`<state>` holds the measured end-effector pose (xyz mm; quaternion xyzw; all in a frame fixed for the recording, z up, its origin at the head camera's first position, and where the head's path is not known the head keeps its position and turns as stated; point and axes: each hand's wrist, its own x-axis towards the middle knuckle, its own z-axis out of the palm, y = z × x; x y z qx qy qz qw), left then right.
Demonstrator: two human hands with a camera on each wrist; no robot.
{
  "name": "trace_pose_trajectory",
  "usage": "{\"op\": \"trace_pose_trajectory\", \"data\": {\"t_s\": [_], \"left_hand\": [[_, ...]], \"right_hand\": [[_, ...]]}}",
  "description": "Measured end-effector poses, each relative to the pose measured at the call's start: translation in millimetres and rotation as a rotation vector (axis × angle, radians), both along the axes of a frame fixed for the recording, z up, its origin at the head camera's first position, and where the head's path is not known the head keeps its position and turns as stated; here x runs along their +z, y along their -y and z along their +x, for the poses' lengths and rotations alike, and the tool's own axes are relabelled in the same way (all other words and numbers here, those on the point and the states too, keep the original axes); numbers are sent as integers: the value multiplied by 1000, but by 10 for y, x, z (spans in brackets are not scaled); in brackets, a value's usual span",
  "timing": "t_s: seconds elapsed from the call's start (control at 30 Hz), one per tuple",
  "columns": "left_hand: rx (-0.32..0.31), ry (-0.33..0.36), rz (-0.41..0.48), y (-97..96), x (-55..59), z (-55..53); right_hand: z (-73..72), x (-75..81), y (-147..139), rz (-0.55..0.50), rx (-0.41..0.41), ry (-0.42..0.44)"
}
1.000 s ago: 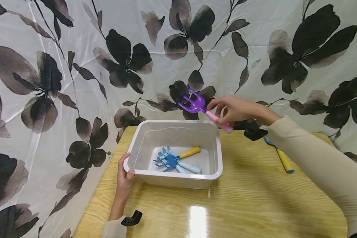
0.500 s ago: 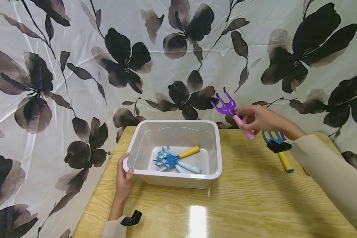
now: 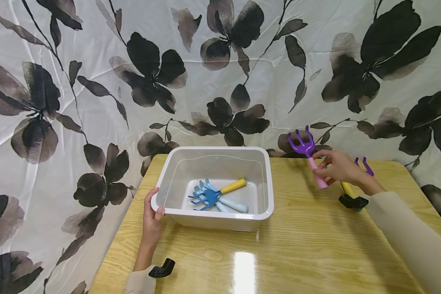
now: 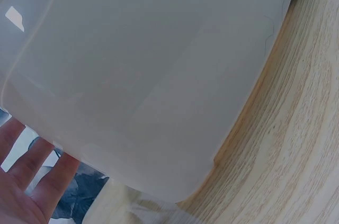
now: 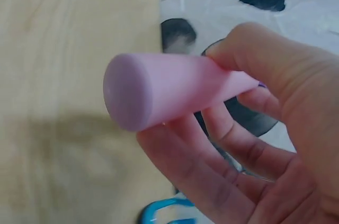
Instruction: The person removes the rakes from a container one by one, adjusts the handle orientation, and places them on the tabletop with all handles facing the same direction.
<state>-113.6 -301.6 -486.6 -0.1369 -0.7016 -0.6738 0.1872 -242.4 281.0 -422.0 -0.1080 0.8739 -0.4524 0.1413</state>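
My right hand [image 3: 339,168] pinches a small toy garden fork by its pink handle [image 5: 172,86], over the table right of the tub. The fork's purple tines [image 3: 303,147] point up and away from me. With thumb and fingers, my left hand [image 3: 153,218] grips the near left corner of a white plastic tub [image 3: 214,222]. Inside the tub lies a blue hand fork [image 3: 210,197] with a yellow handle, on top of light blue tools [image 3: 235,205]. In the left wrist view, the tub's wall [image 4: 143,86] fills most of the picture.
Beyond my right wrist a yellow handle [image 3: 347,189] and purple tines [image 3: 367,167] of other tools show, partly hidden by the hand and wrist camera. A blue tool edge [image 5: 164,208] appears in the right wrist view. A floral cloth [image 3: 279,73] hangs behind the wooden table [image 3: 297,245].
My right hand has carried the purple fork from above the tub's far right corner rightward and lower, over the table. The left hand keeps its hold on the tub.
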Motion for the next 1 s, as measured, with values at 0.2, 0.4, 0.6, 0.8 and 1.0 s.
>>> {"op": "trace_pose_trajectory", "data": {"t_s": [0.2,0.4,0.6,0.8,1.0], "left_hand": [[3,4,-13,-10,0,3],[18,21,-21,-10,-5,6],[31,41,-14,2,-4,7],[23,32,-5,-8,11,9],[15,36,0,-17,34,12]], "right_hand": [[113,-258,-128,-21,-59,74],[175,-451,-231,24,-81,106],[170,-619,-271,211,-102,53],[164,-695,-306,264,-103,45],[147,-672,-315,275,-85,63]]}}
